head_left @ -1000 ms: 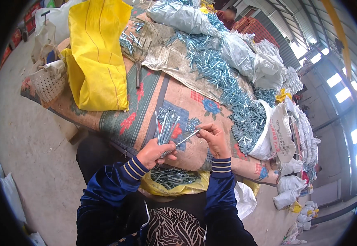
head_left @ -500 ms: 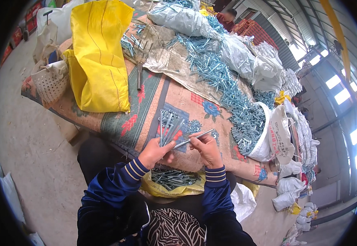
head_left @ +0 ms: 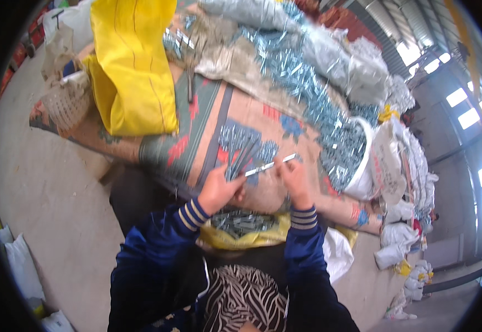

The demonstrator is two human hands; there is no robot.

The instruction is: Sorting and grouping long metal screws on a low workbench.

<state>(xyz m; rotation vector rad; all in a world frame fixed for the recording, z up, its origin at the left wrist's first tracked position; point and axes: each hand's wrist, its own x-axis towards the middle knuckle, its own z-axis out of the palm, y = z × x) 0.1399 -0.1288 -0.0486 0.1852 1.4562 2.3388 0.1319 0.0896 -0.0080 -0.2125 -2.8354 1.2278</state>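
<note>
- One long metal bolt [head_left: 270, 165] slants above the cloth-covered counter [head_left: 268, 199]; my right hand [head_left: 294, 178] pinches it near its upper end.
- My left hand [head_left: 217, 191] closes around a fanned bundle of bolts [head_left: 243, 159]; blur hides whether its fingers also touch the single bolt.
- I'd grip the bundle firmly, the single bolt lightly, and move from the wrist.
- Small metal pieces [head_left: 268, 149] lie beyond; a yellow sack [head_left: 241, 243] sits below, handy for catching drops.
</note>
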